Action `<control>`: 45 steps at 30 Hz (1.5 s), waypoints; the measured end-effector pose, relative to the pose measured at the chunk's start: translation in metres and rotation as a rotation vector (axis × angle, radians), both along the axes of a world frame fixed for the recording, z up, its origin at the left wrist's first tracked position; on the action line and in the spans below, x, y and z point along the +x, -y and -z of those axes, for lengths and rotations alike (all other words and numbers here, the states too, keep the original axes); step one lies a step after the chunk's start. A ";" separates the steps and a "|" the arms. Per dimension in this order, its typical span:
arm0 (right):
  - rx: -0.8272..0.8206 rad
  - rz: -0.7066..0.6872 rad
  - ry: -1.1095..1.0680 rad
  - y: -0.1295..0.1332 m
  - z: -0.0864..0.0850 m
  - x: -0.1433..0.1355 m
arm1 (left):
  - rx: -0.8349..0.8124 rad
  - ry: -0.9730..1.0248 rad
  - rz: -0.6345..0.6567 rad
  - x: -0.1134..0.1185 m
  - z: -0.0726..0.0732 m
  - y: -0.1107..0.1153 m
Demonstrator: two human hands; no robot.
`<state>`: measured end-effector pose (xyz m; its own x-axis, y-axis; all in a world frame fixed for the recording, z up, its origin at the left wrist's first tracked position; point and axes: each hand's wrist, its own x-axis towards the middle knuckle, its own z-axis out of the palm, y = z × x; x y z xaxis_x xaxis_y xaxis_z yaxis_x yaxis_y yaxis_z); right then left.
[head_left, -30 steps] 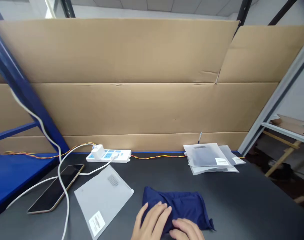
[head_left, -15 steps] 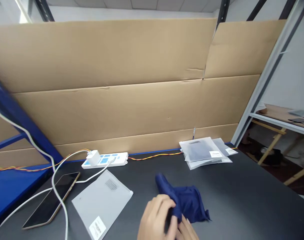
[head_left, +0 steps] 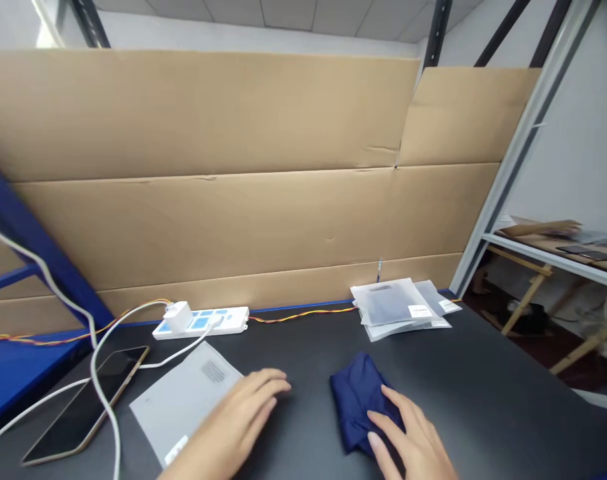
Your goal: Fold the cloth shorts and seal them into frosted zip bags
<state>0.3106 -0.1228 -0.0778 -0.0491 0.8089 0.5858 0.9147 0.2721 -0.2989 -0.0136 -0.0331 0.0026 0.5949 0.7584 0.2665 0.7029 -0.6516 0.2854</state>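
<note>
A navy blue cloth [head_left: 356, 400], folded into a compact bundle, lies on the black tabletop [head_left: 293, 443] right of centre. My right hand [head_left: 413, 433] rests on its right side with fingers spread. My left hand [head_left: 243, 413] is over the right part of a frosted plastic bag [head_left: 183, 393], palm down, fingers apart and holding nothing. The bag carries a white label, partly covered by my left wrist.
A phone [head_left: 88, 407] with white cables lies at the left, near a white power strip [head_left: 203, 323]. Several frosted bags [head_left: 398, 307] are stacked at the back right. Cardboard [head_left: 233, 227] walls the back. Beyond the frame, another person's arm [head_left: 546, 228] rests on a table.
My left hand has left the cloth and moved left over the bag. The cloth, earlier loose and held up by both hands, now lies flat and compact. The view has shifted slightly.
</note>
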 end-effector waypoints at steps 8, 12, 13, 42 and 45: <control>-0.423 0.083 -0.100 -0.050 -0.014 0.028 | -0.051 -0.139 -0.192 -0.097 0.021 -0.050; -0.662 0.000 -0.211 -0.086 -0.031 0.035 | -0.173 -0.107 -0.100 -0.057 0.010 -0.050; -0.724 -0.052 -0.231 -0.098 -0.037 0.034 | -0.201 -0.087 -0.070 -0.044 0.008 -0.053; -0.889 -0.596 -1.241 -0.139 -0.042 -0.026 | -0.260 0.071 0.153 0.036 0.016 -0.039; -0.904 -0.590 -1.226 -0.135 -0.043 -0.029 | -0.253 0.094 0.146 0.036 0.019 -0.042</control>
<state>0.2818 0.0125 -0.0351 -0.3472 0.9299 -0.1216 -0.1387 -0.1791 -0.9740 0.0227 0.0084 -0.0169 0.6843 0.7157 0.1395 0.5694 -0.6440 0.5110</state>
